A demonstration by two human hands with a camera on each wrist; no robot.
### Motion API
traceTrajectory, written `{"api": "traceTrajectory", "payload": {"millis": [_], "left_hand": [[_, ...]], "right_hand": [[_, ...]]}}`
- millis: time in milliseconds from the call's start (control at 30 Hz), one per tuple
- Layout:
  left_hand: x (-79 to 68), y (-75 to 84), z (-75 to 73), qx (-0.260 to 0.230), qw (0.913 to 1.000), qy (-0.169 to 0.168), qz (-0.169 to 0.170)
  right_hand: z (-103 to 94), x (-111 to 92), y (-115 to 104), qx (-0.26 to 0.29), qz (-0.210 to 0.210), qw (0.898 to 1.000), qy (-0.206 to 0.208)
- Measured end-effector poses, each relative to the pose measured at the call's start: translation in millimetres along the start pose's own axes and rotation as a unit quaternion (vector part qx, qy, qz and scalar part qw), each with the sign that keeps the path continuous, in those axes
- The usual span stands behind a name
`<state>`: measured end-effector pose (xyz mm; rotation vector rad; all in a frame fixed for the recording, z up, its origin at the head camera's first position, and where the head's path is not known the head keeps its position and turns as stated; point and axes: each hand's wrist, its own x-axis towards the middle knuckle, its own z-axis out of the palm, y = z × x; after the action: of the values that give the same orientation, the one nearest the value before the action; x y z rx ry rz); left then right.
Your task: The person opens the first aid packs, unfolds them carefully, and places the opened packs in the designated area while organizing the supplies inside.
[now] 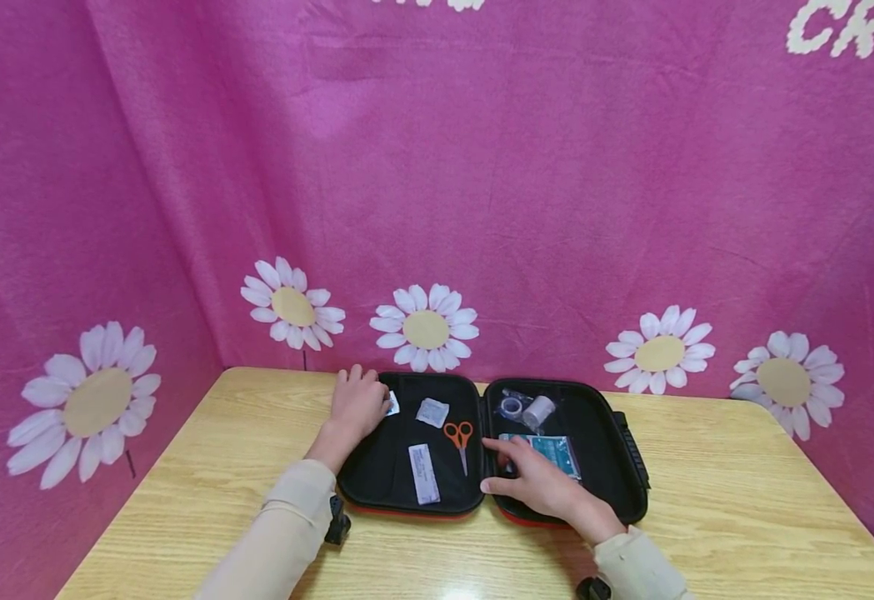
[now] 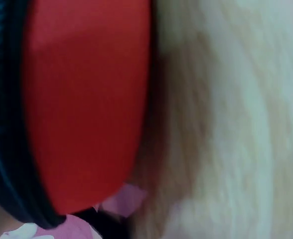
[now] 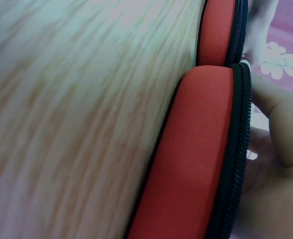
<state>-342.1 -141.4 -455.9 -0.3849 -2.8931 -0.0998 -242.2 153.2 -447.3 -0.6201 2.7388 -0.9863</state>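
Observation:
An open zip case (image 1: 377, 479), black inside and red outside, lies flat on the table. My left hand (image 1: 357, 404) lies over the rim at its far left corner, beside a small white-and-blue packet (image 1: 393, 404). My right hand (image 1: 537, 479) is over the right half near the hinge, thumb and forefinger spread apart. Partly under it lies a teal packet (image 1: 560, 454). In the left half are orange-handled scissors (image 1: 459, 435), a small square clear-white packet (image 1: 432, 412) and a long white packet (image 1: 424, 475). The right wrist view shows the case's red side (image 3: 191, 149) beside my hand.
In the right half's back corner sit a tape roll (image 1: 511, 407) and a white bandage roll (image 1: 538, 412) with clear wrapping. A black handle (image 1: 633, 450) juts from the case's right side. Behind the wooden table (image 1: 736, 500) hangs a pink flowered cloth (image 1: 541, 208).

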Motion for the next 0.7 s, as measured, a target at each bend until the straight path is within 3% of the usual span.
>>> {"api": "traceTrajectory", "payload": {"millis": [133, 267, 500, 567, 700], "left_hand": [[2.1, 5.7, -0.2, -0.019, 0.9995, -0.015, 0.021], [4.0, 10.7, -0.2, -0.074, 0.9963, -0.033, 0.029], [5.8, 11.4, 3.1, -0.22, 0.9737, -0.026, 0.053], [5.1, 10.2, 4.9, -0.226, 0.9726, -0.013, 0.052], [2.8, 9.9, 5.5, -0.187, 0.9815, 0.007, 0.037]], "right_hand": [[-1.0, 1, 0, 0.0, 0.001, 1.0, 0.0], [-0.7, 1, 1, -0.002, 0.004, 1.0, 0.001], [0.3, 1, 0, -0.002, 0.009, 1.0, 0.003], [0.7, 1, 0, -0.003, 0.011, 1.0, 0.003], [0.8, 1, 0, -0.005, 0.012, 1.0, 0.003]]}}
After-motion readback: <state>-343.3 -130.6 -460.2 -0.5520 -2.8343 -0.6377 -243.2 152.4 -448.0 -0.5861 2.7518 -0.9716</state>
